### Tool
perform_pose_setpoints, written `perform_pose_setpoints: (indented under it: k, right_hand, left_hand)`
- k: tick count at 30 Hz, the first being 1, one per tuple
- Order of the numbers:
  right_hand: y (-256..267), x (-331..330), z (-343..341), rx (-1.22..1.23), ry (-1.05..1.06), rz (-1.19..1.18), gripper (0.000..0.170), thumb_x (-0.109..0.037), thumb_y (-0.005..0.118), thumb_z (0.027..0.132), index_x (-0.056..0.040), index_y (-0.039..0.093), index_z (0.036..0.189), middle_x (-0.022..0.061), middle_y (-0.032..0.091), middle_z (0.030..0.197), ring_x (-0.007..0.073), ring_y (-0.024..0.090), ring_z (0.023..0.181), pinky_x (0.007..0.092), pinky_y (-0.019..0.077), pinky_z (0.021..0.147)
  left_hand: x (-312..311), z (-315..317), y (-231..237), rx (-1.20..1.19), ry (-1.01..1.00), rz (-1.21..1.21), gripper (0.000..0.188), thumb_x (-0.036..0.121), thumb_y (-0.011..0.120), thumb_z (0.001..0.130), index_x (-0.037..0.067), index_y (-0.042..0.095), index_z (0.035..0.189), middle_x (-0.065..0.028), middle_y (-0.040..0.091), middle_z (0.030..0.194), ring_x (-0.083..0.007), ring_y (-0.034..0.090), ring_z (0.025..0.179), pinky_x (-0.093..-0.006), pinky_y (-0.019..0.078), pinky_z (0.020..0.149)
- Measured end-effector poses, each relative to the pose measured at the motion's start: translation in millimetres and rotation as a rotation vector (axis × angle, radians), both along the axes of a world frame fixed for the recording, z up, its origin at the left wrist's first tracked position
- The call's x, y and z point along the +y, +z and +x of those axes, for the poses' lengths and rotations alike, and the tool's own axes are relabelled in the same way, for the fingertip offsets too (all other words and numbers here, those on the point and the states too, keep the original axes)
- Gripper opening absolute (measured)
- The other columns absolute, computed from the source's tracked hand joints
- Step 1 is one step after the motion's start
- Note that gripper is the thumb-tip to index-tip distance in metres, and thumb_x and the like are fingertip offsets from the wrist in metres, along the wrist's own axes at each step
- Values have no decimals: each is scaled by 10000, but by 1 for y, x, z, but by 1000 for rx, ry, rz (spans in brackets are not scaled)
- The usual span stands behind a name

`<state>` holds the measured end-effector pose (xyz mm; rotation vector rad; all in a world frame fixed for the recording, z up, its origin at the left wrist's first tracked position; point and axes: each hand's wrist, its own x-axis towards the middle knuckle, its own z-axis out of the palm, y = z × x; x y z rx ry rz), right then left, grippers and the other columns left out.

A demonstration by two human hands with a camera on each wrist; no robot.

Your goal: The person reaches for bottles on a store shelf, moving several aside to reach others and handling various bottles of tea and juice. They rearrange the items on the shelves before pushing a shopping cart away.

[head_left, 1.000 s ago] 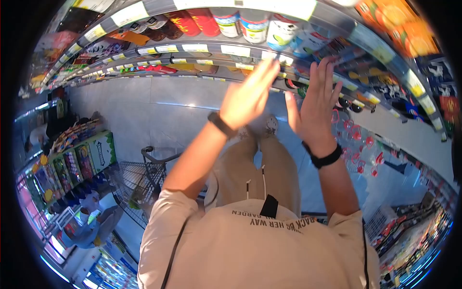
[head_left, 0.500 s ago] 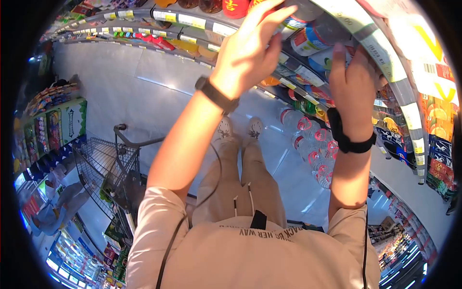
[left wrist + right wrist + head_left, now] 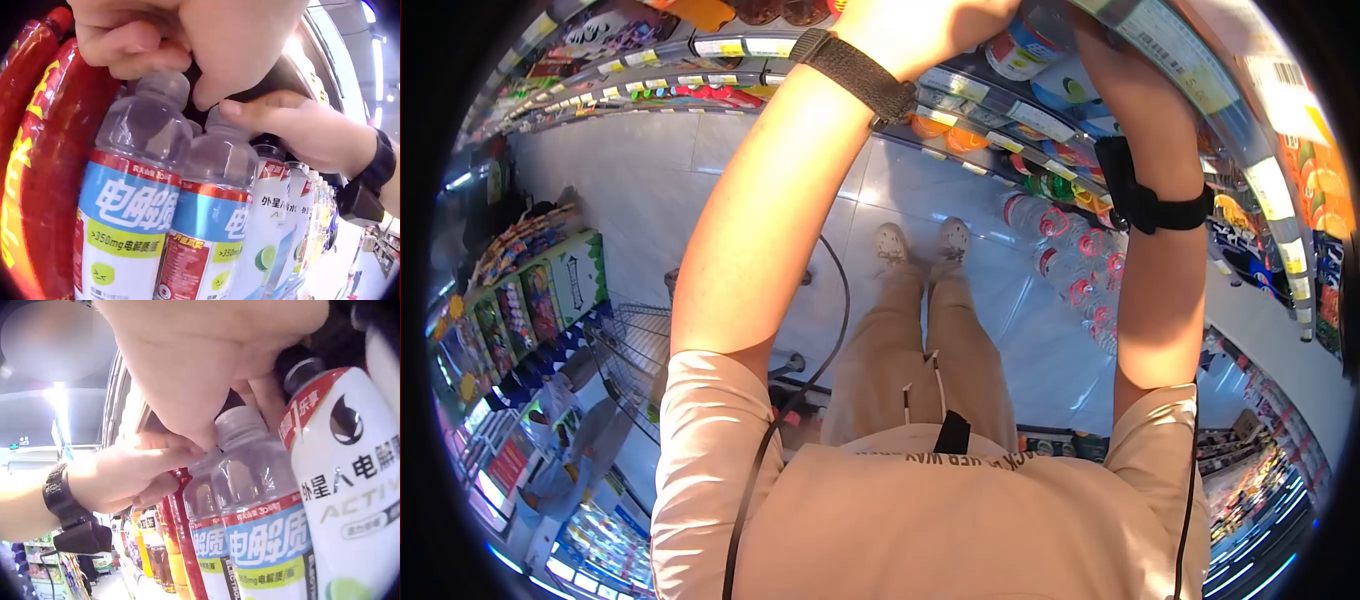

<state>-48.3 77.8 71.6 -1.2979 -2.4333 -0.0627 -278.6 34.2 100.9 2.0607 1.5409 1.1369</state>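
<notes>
Two clear-topped electrolyte drink bottles with blue, white and green labels stand side by side on a store shelf. My left hand [image 3: 187, 37] curls its fingers at the cap of the left drink bottle [image 3: 128, 194] in the left wrist view. At the neighbouring drink bottle [image 3: 265, 544], my right hand [image 3: 212, 362] has its thumb and fingers around the cap in the right wrist view. Both bottles are upright, their caps partly covered by the hands. From the head view, the shelf edge hides much of the right hand's fingers.
Tall red bottles [image 3: 50, 175] stand left of the pair, white bottles with black caps [image 3: 350, 469] to the right. A shelf rail with price tags [image 3: 1190, 80] passes over the right hand. Packs of water bottles [image 3: 1070, 260] sit low; a wire trolley [image 3: 635, 340] stands at left.
Both hands have reached forward into the shelf, from open in front of it to the bottle caps. The trolley has shifted within the head view.
</notes>
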Motion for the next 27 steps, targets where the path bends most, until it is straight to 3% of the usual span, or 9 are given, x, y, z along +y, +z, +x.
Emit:
perform_pose_setpoints:
  k: [3, 5, 10, 14, 15, 17, 20, 23, 27]
  right_hand:
    - [10, -15, 7, 75, 74, -104, 384, -133, 566, 967, -34, 628, 1332, 201, 659, 1292, 351, 639, 1165, 419, 499, 998]
    - [15, -29, 14, 135, 158, -172, 384, -101, 555, 966, -27, 625, 1336, 201, 658, 1294, 350, 635, 1175, 417, 496, 1007]
    - [20, -46, 22, 105, 299, -256, 391, -22, 530, 965, -11, 616, 1346, 203, 655, 1301, 346, 625, 1199, 412, 487, 1030]
    - [36, -54, 20, -13, 295, -171, 383, 4, 506, 978, 2, 621, 1343, 199, 672, 1264, 327, 643, 1153, 397, 498, 1012]
    - [36, -55, 19, 127, 314, -253, 368, -7, 512, 984, 5, 630, 1332, 192, 680, 1251, 319, 648, 1138, 394, 500, 1005]
    - [35, -55, 20, 406, 348, -415, 339, -31, 526, 998, 12, 649, 1312, 178, 694, 1227, 305, 658, 1108, 390, 505, 993]
    - [29, -55, 25, 581, 277, -694, 303, -67, 541, 1019, 25, 673, 1275, 158, 706, 1210, 269, 663, 1092, 369, 514, 968]
    - [38, -60, 21, 553, 69, -822, 286, -75, 534, 1031, 39, 687, 1245, 147, 706, 1213, 235, 656, 1105, 341, 519, 946]
    - [33, -57, 17, 776, 85, -896, 299, -100, 542, 1042, 53, 664, 1268, 138, 707, 1204, 220, 662, 1081, 338, 526, 937]
  left_hand:
    - [-1, 8, -4, -152, -92, 213, 254, 191, 572, 979, 66, 728, 1135, -124, 728, 1039, -282, 699, 931, -385, 563, 846]
    - [6, 9, 1, -39, -115, 341, 260, 136, 585, 985, 55, 716, 1194, -119, 724, 1081, -258, 683, 1005, -363, 541, 904]
    - [7, 13, 7, -174, -193, 186, 290, 97, 605, 987, 47, 706, 1255, -117, 725, 1140, -238, 673, 1072, -354, 518, 962]
    - [18, 8, 5, -117, -284, 232, 327, 112, 596, 1000, 48, 690, 1306, -132, 722, 1214, -251, 677, 1098, -366, 510, 984]
    - [19, 6, 5, -75, -303, 237, 344, 123, 589, 1005, 48, 678, 1329, -143, 722, 1234, -258, 680, 1107, -379, 509, 992]
    - [32, -10, 5, 232, -307, 311, 358, 137, 575, 1015, 44, 663, 1349, -152, 724, 1241, -265, 679, 1128, -393, 503, 1010]
    - [29, -8, 6, 88, -356, 318, 356, 161, 550, 1033, 34, 659, 1347, -162, 724, 1246, -275, 677, 1151, -413, 494, 1034]
    - [32, -11, 5, -41, -437, 256, 352, 174, 537, 1043, 25, 660, 1337, -164, 722, 1246, -279, 677, 1149, -405, 506, 1027]
    - [29, -13, 12, -100, -441, 70, 350, 187, 546, 1045, 21, 658, 1332, -166, 714, 1262, -282, 678, 1142, -396, 526, 1009]
